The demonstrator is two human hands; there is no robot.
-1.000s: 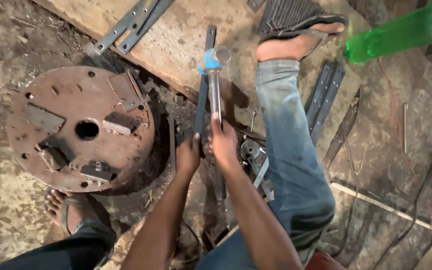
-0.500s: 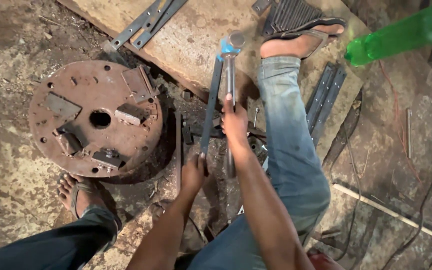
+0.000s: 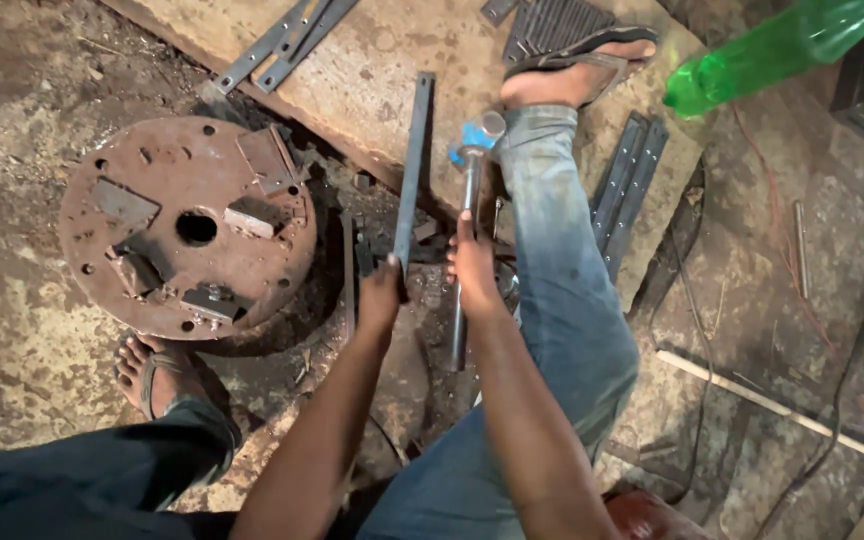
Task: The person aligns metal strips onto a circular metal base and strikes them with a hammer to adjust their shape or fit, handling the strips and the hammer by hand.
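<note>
Head view looks down on our two hands at work over a dirt floor (image 3: 12, 250). Our left hand (image 3: 382, 292) has its grip closed around the near end of a long flat steel bar (image 3: 414, 160) — the bar runs away from us, its far end lying on a pale slab (image 3: 382, 70) of stone or concrete set on the floor. Our right hand (image 3: 474, 265) has its grip wrapped tight around the metal shaft of a hammer (image 3: 470, 200), held just beside the bar; the hammer's head, with a blue patch on it, points away from us and sits near the hem of our jeans. The two hands are close together but not touching.

Our right leg (image 3: 562, 290), in faded blue jeans, stretches out along the right of the hammer, and its foot in a sandal (image 3: 577, 60) rests on the slab. Our left foot (image 3: 157, 375), also in a sandal, stands on the floor at the lower left.

Left of the bar lies a round rusty steel disc (image 3: 187, 225) with a hole in its middle and small blocks fixed on its face. More flat steel strips (image 3: 277, 40) lie on the slab's upper left — another set of strips (image 3: 627, 190) lies to the right of our leg. At the upper right a green plastic bottle (image 3: 772, 50) shows, out of focus
</note>
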